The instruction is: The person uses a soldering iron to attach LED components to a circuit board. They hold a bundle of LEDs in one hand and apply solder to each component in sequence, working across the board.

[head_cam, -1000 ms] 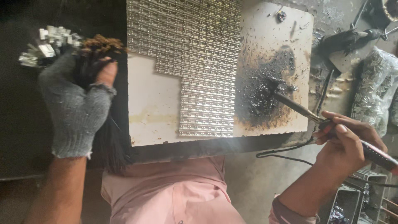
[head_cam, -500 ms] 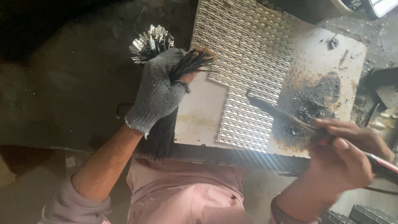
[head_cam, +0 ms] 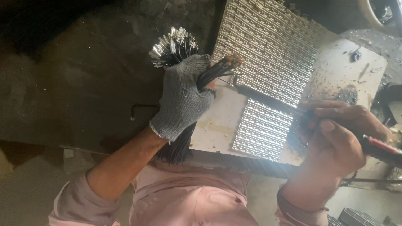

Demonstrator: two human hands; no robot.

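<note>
Wires [head_cam: 209, 75] in a dark bundle sat gripped in our gloved left hand [head_cam: 182, 98]; our right hand [head_cam: 335, 134] pinched what looked like a soldering iron [head_cam: 268, 97], its tip near the bundle's end above the white board [head_cam: 217, 121].

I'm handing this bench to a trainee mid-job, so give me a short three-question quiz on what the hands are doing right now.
1. True or false: the left hand wears a grey knit glove.
2. Which hand grips the bundle of dark wires?
A. the left hand
B. the right hand
C. neither
3. Fill in: the tip of the soldering iron, held in the bare right hand, points at the ____ ends of the bundle, over the white board.

Key:
1. True.
2. A.
3. Stripped, coppery ends; whether the tip touches them cannot be told.
</note>
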